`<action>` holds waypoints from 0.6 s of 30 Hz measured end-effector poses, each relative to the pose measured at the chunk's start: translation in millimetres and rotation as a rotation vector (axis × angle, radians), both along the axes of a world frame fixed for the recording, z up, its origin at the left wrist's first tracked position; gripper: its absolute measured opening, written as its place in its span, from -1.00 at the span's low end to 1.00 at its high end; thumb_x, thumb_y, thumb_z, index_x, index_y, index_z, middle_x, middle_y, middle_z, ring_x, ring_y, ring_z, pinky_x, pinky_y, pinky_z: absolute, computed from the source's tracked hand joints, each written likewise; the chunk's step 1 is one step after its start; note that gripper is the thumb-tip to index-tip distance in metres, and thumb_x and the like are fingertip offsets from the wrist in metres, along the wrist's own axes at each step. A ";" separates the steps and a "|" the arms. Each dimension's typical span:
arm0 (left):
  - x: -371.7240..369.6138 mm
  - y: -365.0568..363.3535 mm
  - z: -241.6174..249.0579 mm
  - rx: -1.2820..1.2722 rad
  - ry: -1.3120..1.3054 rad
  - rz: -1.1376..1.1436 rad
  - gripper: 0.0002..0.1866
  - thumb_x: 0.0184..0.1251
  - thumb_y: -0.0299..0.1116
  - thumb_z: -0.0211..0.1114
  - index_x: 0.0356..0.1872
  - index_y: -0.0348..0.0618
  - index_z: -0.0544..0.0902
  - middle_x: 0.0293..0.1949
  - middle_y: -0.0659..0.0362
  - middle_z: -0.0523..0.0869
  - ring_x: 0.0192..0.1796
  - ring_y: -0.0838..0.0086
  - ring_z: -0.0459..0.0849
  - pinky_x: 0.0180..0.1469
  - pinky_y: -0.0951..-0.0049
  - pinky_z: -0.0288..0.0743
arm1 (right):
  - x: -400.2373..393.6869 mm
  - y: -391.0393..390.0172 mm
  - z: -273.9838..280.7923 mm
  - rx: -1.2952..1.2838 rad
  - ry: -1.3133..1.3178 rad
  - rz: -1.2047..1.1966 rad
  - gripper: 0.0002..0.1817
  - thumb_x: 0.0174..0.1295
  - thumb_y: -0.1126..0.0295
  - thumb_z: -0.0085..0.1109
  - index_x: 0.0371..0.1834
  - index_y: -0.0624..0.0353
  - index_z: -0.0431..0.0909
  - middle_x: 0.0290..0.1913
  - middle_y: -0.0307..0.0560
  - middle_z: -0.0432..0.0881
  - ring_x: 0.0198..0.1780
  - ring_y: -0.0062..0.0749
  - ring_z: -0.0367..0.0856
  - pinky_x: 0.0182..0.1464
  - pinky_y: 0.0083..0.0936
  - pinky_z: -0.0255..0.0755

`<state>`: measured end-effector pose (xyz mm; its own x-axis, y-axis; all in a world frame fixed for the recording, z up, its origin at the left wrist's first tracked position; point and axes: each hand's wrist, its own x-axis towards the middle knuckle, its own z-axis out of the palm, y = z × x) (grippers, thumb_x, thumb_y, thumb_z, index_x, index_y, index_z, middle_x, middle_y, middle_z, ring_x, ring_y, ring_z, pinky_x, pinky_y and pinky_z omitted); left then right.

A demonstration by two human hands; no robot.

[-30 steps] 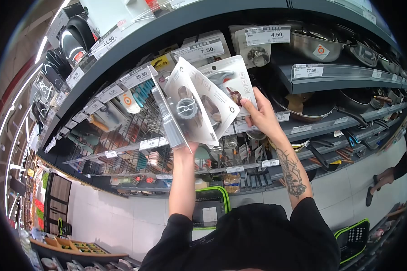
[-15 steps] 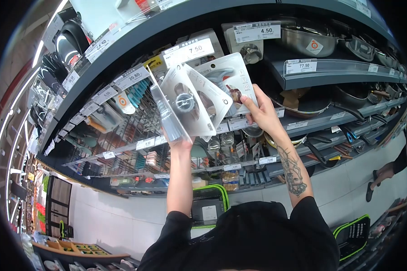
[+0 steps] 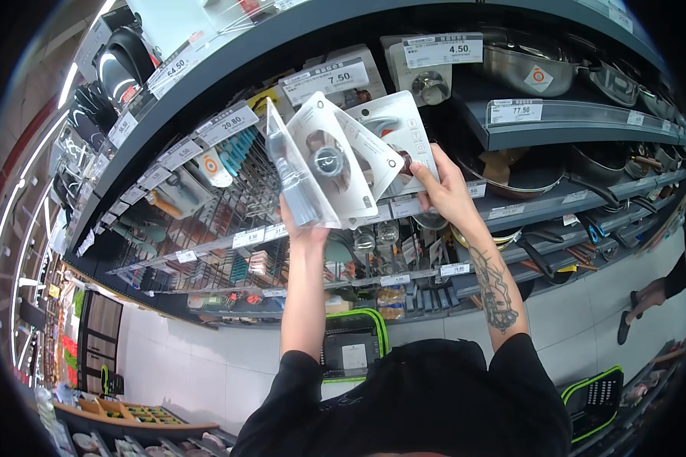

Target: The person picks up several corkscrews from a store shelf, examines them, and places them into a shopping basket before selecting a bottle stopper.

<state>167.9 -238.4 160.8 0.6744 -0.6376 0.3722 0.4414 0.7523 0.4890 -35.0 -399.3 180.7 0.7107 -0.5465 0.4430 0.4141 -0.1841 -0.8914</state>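
Person's L hand holds clear blister pk near base, R hand pinches white card pk, 2 more cards fanned btwn. Pans on shelf to R; green-rimmed basket below.

Black short-sleeved top, forearm tattoo

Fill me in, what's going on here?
A person holds a fan of carded kitchenware packs in front of store shelves. The left grip supports the packs at their lower left, its fingers partly hidden. The right grip pinches the rightmost pack, thumb on its front. A green-rimmed basket shows below, between the arms.
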 end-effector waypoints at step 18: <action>-33.1 13.1 58.7 -0.166 -0.125 -0.096 -0.51 0.46 -0.09 0.08 0.26 -0.17 0.40 0.18 0.07 0.55 0.20 0.23 0.54 0.29 0.19 0.44 | 34.9 9.9 29.1 0.007 -0.160 0.097 -0.75 0.43 0.33 0.03 0.07 0.20 0.40 -0.41 -0.27 0.54 -0.70 -0.74 0.33 -0.67 -0.73 0.14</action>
